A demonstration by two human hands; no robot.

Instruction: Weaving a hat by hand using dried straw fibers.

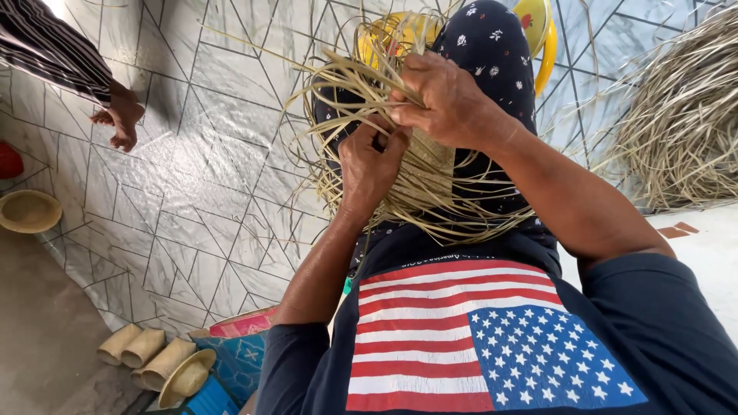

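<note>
Where the two hands meet over the lap, a half-woven mat of pale reed strips (430, 165) sits draped on the floral-print knee (492, 46), its finished woven patch directly below the fingers and its loose strands fanning outward on all sides.

- Right hand (450, 100) — upper of the two, reaching in from the right; fingers curled down and pressed together on a bunch of strips at the mat's top edge, knuckles toward the camera.
- Left hand (370, 165) — just below and to the left, touching the right at the fingertips; fingers closed into a loose fist around strands that run up to the same point (what the tips pinch is hidden behind the knuckles).
- Key relation — the gripped strips run roughly up and down the view, from the woven patch toward the knee; the free strands lie to the left and upper left of both hands, nearer the left one. The woven patch lies between the two forearms.
- Surroundings — a yellow plastic stool (542, 34) behind the knee; a heap of dry reed strips (684, 123) on the patterned floor covering (192, 192), well apart at right; another person's bare foot (119, 119) at upper left; short bamboo tubes (142, 350) and a shallow woven bowl (29, 209) at left.
</note>
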